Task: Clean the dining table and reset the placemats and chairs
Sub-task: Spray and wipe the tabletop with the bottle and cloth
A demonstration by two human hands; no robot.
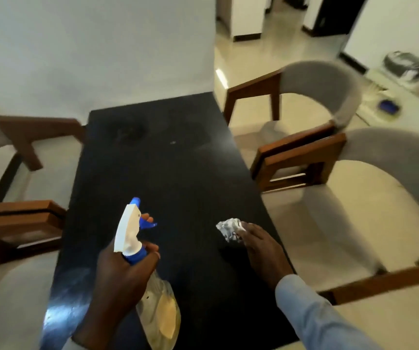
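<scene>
left hand (117, 274) grips spray bottle (140, 251) over bench (168, 173) near edge; right hand (261, 246) fingers flat, pressing crumpled cloth (228, 228) on bench

Counts: one table (168, 173) showing, dark top. Four chairs standing around it: two on the left (34, 137) (19, 223), two on the right (312, 102) (370, 198). Two hands showing, left hand (117, 281) and right hand (264, 246). One spray bottle (130, 236). One crumpled cloth (228, 228). One blue item lying on the floor (389, 106), too blurred to identify.
</scene>
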